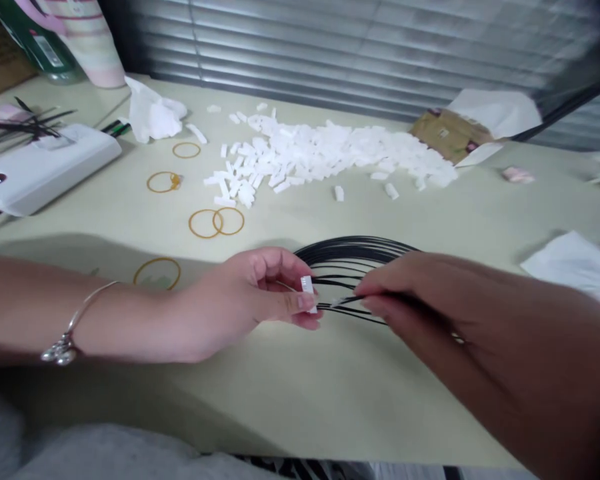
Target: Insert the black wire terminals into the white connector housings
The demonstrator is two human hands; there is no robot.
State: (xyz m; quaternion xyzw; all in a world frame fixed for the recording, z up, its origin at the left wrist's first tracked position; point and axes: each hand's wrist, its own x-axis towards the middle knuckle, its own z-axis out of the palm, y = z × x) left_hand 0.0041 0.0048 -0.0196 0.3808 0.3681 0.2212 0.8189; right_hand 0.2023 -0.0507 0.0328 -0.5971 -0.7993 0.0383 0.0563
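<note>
Between the thumb and fingers of my left hand (pixel 260 287) is a small white connector housing (pixel 307 290), held upright with its slotted face showing. Thin black wires run from the housing toward the right. My right hand (pixel 445 313) pinches a black wire (pixel 349 300) whose pale tip points at the housing, a short gap away. Behind both hands a looped bundle of black wires (pixel 360 248) lies on the table. The fingers of my right hand partly hide the bundle.
A heap of white connector housings (pixel 325 153) spreads across the back, beside a brown packet (pixel 447 135). Orange rubber bands (pixel 204 224) lie at left. A white device (pixel 55 167), crumpled tissue (pixel 155 113), a striped tumbler (pixel 93 43) and a green bottle (pixel 43 47) stand farther left.
</note>
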